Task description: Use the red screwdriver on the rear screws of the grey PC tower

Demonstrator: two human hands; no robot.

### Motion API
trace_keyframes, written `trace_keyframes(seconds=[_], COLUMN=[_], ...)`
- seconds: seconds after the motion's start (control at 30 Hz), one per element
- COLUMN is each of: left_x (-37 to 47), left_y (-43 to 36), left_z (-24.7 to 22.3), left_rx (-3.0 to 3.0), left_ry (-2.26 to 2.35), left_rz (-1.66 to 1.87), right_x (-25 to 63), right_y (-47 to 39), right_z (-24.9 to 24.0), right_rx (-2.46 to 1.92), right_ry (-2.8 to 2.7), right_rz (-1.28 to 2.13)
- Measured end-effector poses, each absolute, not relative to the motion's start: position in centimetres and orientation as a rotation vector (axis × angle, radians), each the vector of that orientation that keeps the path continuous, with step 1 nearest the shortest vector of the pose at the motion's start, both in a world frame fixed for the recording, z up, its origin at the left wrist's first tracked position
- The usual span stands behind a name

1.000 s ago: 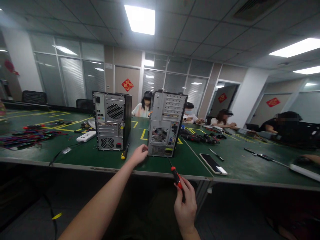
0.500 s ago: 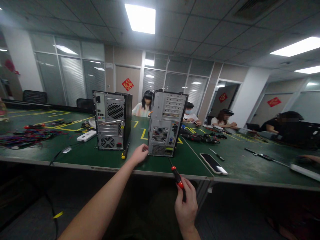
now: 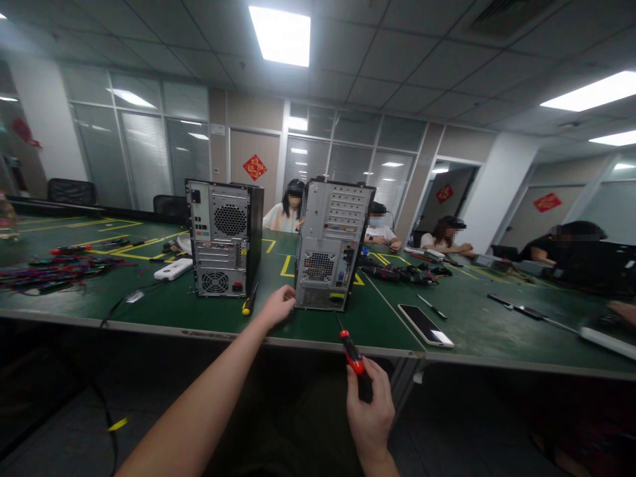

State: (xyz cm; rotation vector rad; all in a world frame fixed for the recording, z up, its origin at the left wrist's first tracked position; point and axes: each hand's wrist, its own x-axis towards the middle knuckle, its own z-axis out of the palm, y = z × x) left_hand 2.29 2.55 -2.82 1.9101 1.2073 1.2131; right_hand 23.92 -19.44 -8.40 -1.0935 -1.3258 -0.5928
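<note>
Two computer towers stand upright on the green table with their back panels toward me. At the lower left edge of the right computer tower (image 3: 318,225), my left hand (image 3: 279,306) is closed with bent fingers against the case. My right hand (image 3: 370,401) grips the handle of a red and black screwdriver (image 3: 352,351). Its thin shaft points up toward the bottom edge of that tower; whether the tip touches is unclear. The left computer tower (image 3: 223,238) has a yellow and black screwdriver (image 3: 250,301) lying at its foot, left of my left hand.
A phone (image 3: 424,324) and a thin pen-like tool (image 3: 431,307) lie to the right. A white power strip (image 3: 173,269) and a tangle of coloured wires (image 3: 59,275) are at left. Black cables (image 3: 402,273) lie behind the right tower. Several people sit around the table.
The screwdriver handle has turned slightly in my right hand, and its fingers have shifted a little. My left hand stays at the tower.
</note>
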Motion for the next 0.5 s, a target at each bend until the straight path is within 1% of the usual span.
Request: trace_keyframes(seconds=[0.5], left_x=[2.34], left_y=[2.26], left_z=[-2.41], left_rx=[1.891], left_ry=[1.237], left_rz=[1.197], right_x=[24.16], right_y=[-19.32], right_z=[-8.72], right_rx=[-1.103], right_ry=[-1.334], right_rz=[-0.558])
